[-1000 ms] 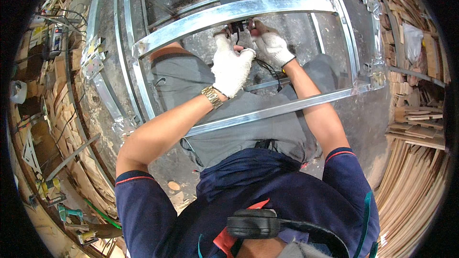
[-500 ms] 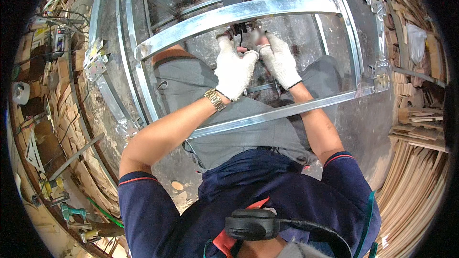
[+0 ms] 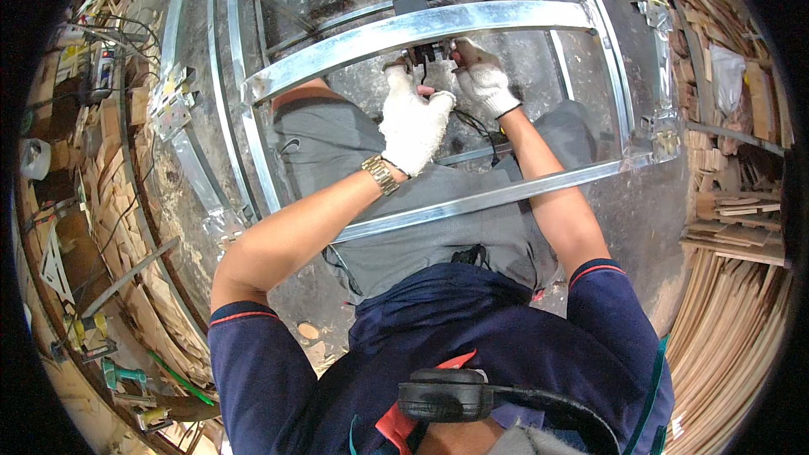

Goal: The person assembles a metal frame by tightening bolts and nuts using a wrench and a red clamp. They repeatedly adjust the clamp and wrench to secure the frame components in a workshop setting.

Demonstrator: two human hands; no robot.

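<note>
My two hands, in white knit gloves with bare fingertips, work close together beneath a bright metal crossbar (image 3: 438,24) of a large welded frame. A small black fitting (image 3: 426,52) with a thin dark wire or rod hangs under that bar. Curled at the fitting's left side is my left hand (image 3: 415,118), its thumb bent inward; what its fingers grip is hidden. My right hand (image 3: 484,80) reaches up to the fitting's right side with closed fingers, and the thing between them is too small to name. Black cables (image 3: 474,123) lie below my right hand.
A lower frame bar (image 3: 497,195) crosses over my forearms and lap. Metal side rails (image 3: 221,93) stand on both sides. Wood scraps (image 3: 126,194) and a teal power tool (image 3: 125,374) lie at the left. Long wooden strips (image 3: 725,345) are stacked at the right.
My right hand has shifted up and right, away from my left hand and closer to the crossbar, uncovering the cables. My left hand has barely moved.
</note>
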